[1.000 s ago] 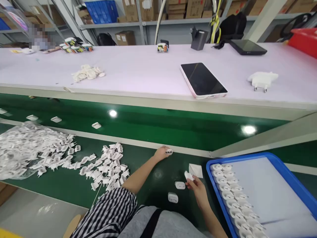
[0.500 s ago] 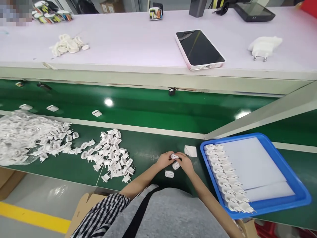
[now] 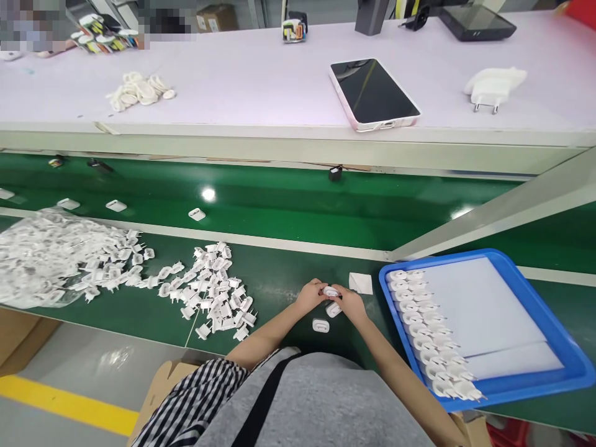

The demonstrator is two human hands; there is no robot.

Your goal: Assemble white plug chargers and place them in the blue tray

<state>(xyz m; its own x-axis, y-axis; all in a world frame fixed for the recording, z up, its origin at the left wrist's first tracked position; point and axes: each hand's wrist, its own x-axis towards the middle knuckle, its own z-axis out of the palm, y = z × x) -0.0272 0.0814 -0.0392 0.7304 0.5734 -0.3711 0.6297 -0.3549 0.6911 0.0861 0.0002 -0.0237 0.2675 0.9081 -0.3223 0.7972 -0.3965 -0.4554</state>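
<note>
My left hand [image 3: 309,297] and my right hand [image 3: 352,304] meet over the green worktop. Their fingertips pinch a small white charger housing [image 3: 331,291] from both sides. Just below it, close to the right fingers, lies a second white housing [image 3: 333,310]. A third white housing [image 3: 320,325] rests nearer my body. To the left spreads a loose pile of white plug pieces [image 3: 218,288] with metal pins. On my right, a blue tray [image 3: 487,253] holds white plug pieces [image 3: 426,335] lined up along its left side.
A clear bag [image 3: 37,261] spills more plug pieces at far left. White paper [image 3: 361,283] lies beside the tray. Behind, a green belt [image 3: 270,211] carries scattered white pieces. The shelf above bears a phone [image 3: 375,93] and a white charger [image 3: 493,90]. A slanted post [image 3: 493,202] stands right.
White pieces on the green belt have shifted right, and another shows at the left edge. My view has moved slightly. Both hands keep their pinch on the housing.
</note>
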